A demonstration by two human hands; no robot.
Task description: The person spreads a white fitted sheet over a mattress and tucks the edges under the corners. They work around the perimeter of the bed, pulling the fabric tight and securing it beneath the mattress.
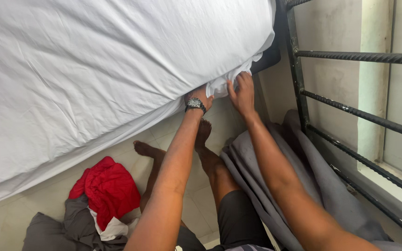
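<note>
1. White sheet (94, 69): spread over the mattress (173, 100), creased across its top; pulled down over the mattress corner nearest the window, where a loose fold hangs below the edge; the long side toward the floor also hangs slack.
2. Left hand (200, 96): reached under the mattress edge just beside that corner, wristwatch (195, 105) on the wrist; fingers hidden beneath the mattress and sheet, so how far they are closed cannot be told; it appears to prop or lift the edge.
3. Right hand (242, 94): at the same corner, fingers curled against the hanging fold of sheet and touching it; it looks like a loose grip on the cloth, pressing it in toward the underside.
4. Step in hand, as judged: tucking the sheet corner under the mattress; the corner is covered but not yet neat; the next move would call for the edge held raised while the slack fold goes flat beneath, without dragging the top askew.
5. Surroundings: black metal bed frame (350, 111) beside the window wall; grey blanket (280, 186) draped by the right forearm; red cloth (110, 188) on a dark heap on the tiled floor (5, 218); the person's bare feet below the hands.
</note>
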